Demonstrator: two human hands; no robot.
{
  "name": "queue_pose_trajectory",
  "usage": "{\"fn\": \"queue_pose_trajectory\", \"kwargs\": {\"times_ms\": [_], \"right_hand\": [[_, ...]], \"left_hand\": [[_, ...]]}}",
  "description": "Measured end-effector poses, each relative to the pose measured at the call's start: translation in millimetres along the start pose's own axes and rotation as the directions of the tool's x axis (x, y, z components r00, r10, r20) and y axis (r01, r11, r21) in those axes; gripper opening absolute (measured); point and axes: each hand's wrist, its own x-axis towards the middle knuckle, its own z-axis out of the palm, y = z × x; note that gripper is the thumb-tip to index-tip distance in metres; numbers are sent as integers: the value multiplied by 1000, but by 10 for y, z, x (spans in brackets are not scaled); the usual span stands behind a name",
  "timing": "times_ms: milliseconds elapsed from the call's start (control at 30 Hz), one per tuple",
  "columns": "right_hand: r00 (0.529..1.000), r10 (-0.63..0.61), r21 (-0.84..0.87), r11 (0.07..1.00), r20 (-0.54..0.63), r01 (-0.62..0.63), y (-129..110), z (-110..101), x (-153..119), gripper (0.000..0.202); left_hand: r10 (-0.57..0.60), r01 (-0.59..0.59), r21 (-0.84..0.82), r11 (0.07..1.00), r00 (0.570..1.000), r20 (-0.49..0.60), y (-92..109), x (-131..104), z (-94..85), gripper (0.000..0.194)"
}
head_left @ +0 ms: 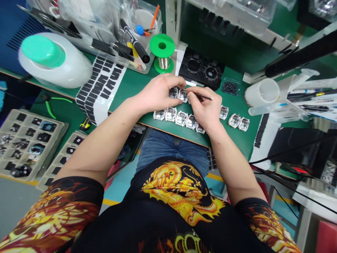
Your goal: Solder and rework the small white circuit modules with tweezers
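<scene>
1. The small open case (183,96) sits on the green bench (126,85), between the left hand's (158,92) parted thumb and forefinger (contact is hard to confirm).
2. To its right, the right hand (207,109) pinches a slim tool (206,96), long axis running sideways toward the case; the left hand is nearer.
3. Other cases (171,114) line up nearer the body.

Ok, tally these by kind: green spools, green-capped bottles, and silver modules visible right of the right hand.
Green spool: 1
Green-capped bottle: 1
Silver modules right of the right hand: 3
Total: 5
</scene>
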Motion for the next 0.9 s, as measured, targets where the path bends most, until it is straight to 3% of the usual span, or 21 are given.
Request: {"fn": "queue_pose_trajectory", "kwargs": {"times_ms": [167, 467, 900], "right_hand": [[1000, 15, 2, 1000, -4, -15, -3, -44, 7, 15], [991, -115, 29, 993, 73, 114, -54, -83, 49, 17], [999, -37, -40, 998, 38, 38, -6, -101, 17, 17]], "left_hand": [[-10, 10, -1, 1000, 1000, 9, 14, 6, -18, 42], [23, -24, -20, 1000, 1000, -10, -22, 17, 3, 41], [17, -17, -13, 1000, 1000, -10, -25, 26, 0, 40]]}}
